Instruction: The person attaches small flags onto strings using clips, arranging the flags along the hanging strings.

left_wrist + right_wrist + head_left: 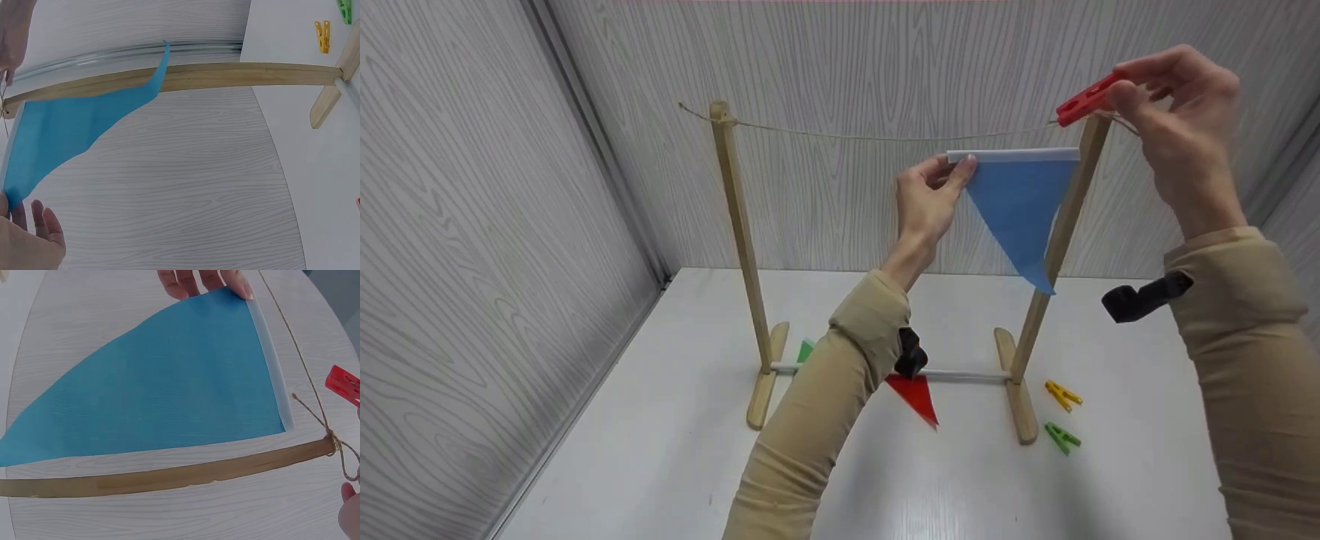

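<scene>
My left hand (930,199) pinches the upper left corner of a blue triangular pennant (1020,202), whose white top edge hangs just under a thin string (870,138). Between the thumb and fingers of my right hand (1189,120) is a red clothespin (1089,99), near the string's right end at the post top. In the right wrist view, the pennant (163,382) spreads beside the post, apart from the string (298,354); the clothespin (344,385) shows only in part. The left wrist view has the left hand (28,236) at the pennant's corner (67,126).
Two wooden posts, left (741,240) and right (1065,225), stand on feet joined by a white rod (967,376). A yellow clothespin (1063,395) and a green one (1063,438) lie right of the stand. Red (913,397) and green pennants (805,350) lie partly behind my left arm.
</scene>
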{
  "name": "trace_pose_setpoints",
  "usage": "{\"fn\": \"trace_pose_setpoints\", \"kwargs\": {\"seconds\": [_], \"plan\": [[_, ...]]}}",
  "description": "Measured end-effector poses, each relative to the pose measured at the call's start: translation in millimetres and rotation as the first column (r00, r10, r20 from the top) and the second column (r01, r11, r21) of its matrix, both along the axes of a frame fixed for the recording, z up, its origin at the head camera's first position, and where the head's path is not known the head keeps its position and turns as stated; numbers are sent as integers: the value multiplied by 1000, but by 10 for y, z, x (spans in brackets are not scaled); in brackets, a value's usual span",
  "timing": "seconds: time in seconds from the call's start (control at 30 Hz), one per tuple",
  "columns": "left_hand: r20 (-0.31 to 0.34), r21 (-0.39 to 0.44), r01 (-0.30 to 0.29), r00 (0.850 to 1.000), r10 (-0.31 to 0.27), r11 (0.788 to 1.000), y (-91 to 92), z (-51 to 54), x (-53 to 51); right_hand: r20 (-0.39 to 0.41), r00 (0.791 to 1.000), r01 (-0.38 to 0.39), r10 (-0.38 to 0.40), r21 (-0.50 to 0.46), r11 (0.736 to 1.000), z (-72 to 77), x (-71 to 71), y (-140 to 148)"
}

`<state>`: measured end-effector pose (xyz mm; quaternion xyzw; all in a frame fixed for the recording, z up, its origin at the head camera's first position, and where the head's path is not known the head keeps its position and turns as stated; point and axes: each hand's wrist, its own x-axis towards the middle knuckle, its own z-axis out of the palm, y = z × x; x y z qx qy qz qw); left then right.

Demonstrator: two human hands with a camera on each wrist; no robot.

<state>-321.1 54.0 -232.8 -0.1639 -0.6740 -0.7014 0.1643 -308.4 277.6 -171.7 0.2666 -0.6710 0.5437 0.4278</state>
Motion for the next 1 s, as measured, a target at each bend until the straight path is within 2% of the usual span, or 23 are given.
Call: {"fn": "trace_pose_setpoints", "kwargs": {"seconds": [0.13,0.3,0.6,0.83,1.0], "plan": [[-12,-16,-8,1000,8,1000,8,27,-8,17,998,66,-68,118,991,81,-46,-29],[-13,-21,-13,1000,12,1000,19,52,1,40,993,104,-113,190,976,115,-92,-63],[-25,-22,-21,999,20,1000,63,103,13,155,977,105,-146,245,964,179,-108,-107],[-47,-3,-21,999,21,1000,80,131,24,158,967,139,-201,336,931,251,-124,-151],[-47,3,-13,999,13,1000,101,134,14,161,969,122,-188,349,929,256,-137,-189]]}}
